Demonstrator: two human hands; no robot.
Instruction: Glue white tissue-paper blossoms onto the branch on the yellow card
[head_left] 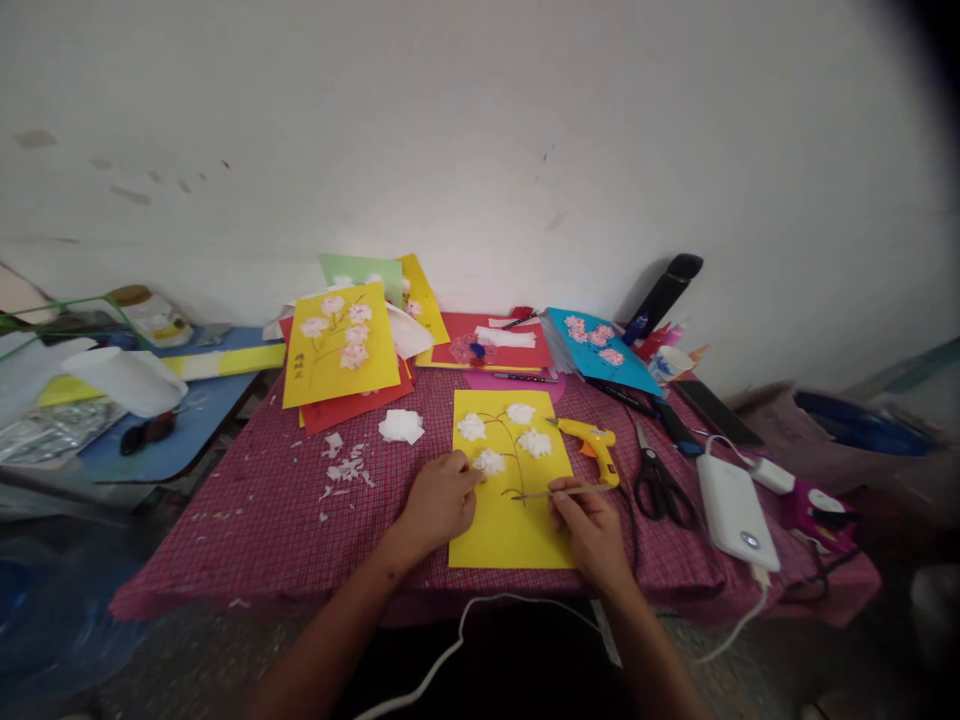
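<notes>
A yellow sheet of paper (510, 540) lies on the tablecloth in front of me, with several white tissue-paper flowers (535, 443) and thin brown painted stems on it. My right hand (589, 520) pinches a slim paintbrush (566, 492), whose dark tip touches the sheet near the lower stem. Curled with its fingers bent under, my left hand (442, 500) rests on the sheet's left edge, fingertips beside the lowest white flower (489, 462). Just right of the sheet's top is a yellow hot glue gun (598, 445), its nozzle over the paper.
Black scissors (660, 485) and a white power bank (739, 515) with cables lie at right. Torn white scraps (349, 472) and a tissue stack (401, 426) are at left. Behind stand a finished yellow flower card (300, 335) and a blue card (637, 372), against the wall.
</notes>
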